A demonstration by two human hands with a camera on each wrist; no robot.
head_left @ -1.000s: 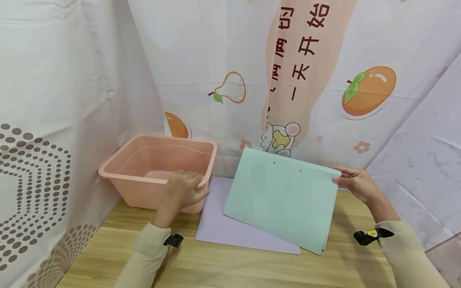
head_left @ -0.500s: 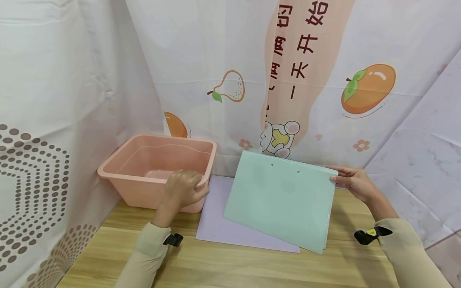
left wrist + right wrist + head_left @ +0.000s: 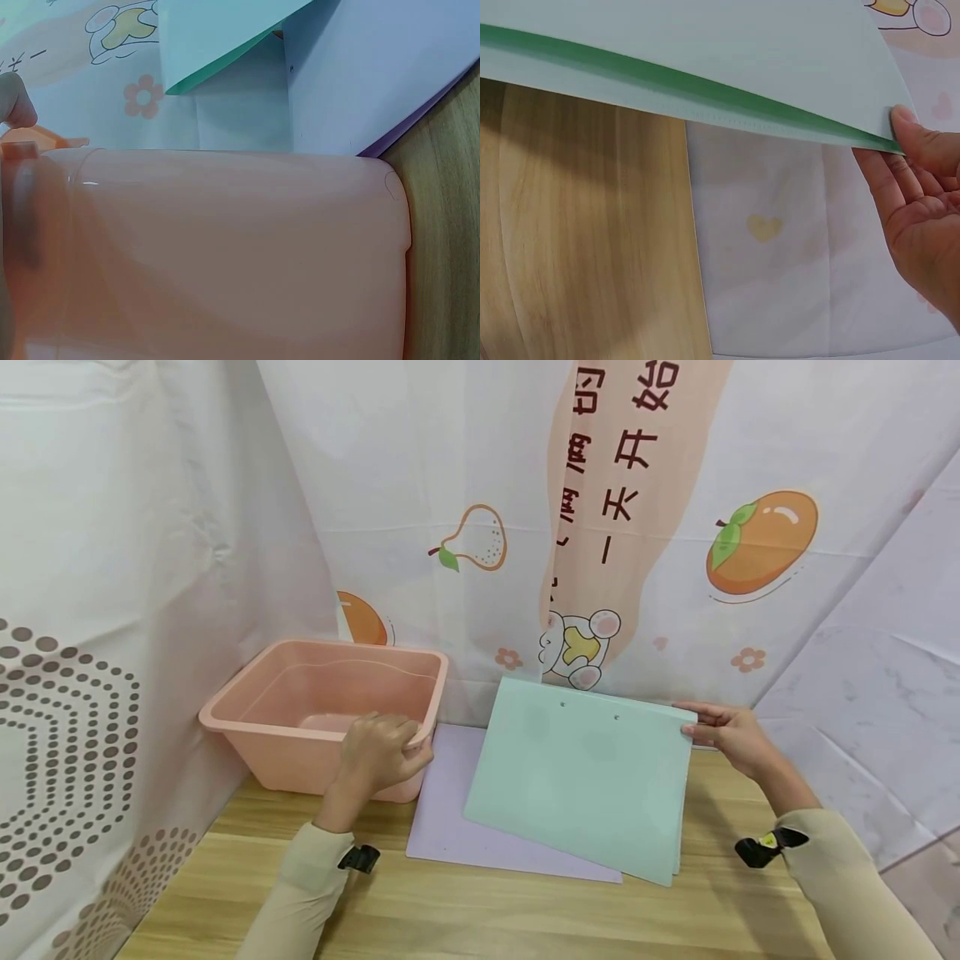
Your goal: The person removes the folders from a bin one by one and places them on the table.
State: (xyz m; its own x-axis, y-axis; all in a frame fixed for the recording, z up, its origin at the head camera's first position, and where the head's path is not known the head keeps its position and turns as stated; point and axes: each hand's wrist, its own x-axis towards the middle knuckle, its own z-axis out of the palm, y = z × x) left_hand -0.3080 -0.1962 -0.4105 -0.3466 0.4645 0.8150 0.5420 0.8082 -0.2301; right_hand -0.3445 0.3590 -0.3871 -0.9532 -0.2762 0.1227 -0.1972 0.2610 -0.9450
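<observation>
A pale green folder (image 3: 577, 777) is pinched at its upper right corner by my right hand (image 3: 727, 737), thumb on the front and fingers behind. It leans tilted over a lilac folder (image 3: 450, 827), which lies on the table and is partly covered. In the right wrist view, the two covers of the green folder (image 3: 705, 45) part slightly along one edge. My left hand (image 3: 378, 750) grips the front right rim of a pink plastic basin (image 3: 277, 739). The basin's side wall (image 3: 225, 247) fills much of the left wrist view.
The wooden table (image 3: 480, 914) runs along the front. A white printed curtain (image 3: 420, 460) hangs right behind the basin and folders, with more cloth at the left and right sides.
The green folder and my right hand have shifted slightly left, and the folder's top edge sits a little lower. My left hand keeps its hold on the basin rim.
</observation>
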